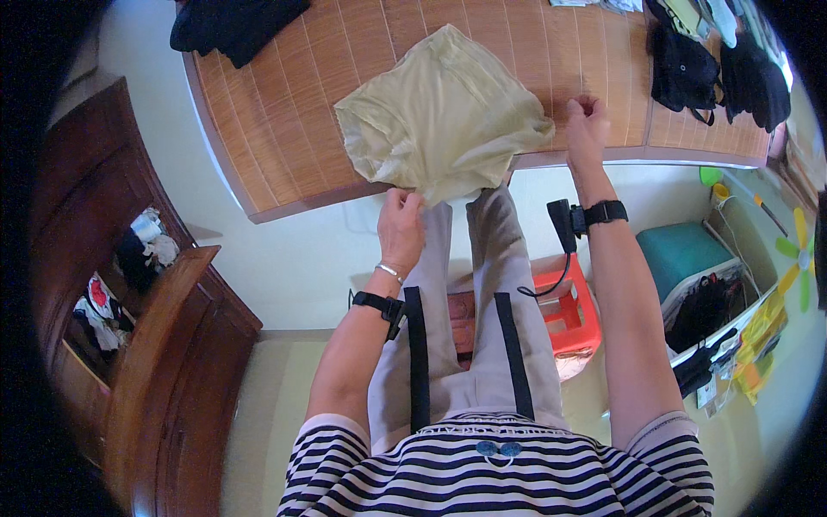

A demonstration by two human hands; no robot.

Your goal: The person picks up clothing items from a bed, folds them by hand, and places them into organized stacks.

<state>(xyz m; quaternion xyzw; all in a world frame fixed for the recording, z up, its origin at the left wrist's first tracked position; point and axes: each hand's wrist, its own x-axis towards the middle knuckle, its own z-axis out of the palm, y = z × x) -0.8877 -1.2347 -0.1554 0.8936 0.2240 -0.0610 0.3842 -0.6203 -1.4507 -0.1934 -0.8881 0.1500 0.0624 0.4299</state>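
A pale yellow pair of underpants (446, 110) lies rumpled on a bamboo mat (303, 123) in front of me. Part of the cloth hangs over the near edge. My left hand (402, 226) pinches its lower hem at that edge, thumb and fingers together. To the right of the cloth, my right hand (588, 123) is raised a little apart from it. Its fingers are curled with the tips drawn together, slightly blurred, and I see nothing between them.
Dark folded clothing (239, 29) lies at the far left of the mat, and a black bag (685, 71) at the right. Below stands a red plastic stool (568, 310) beside my legs. An open wooden wardrobe (161, 362) is at left; a teal-topped bin (685, 258) is at right.
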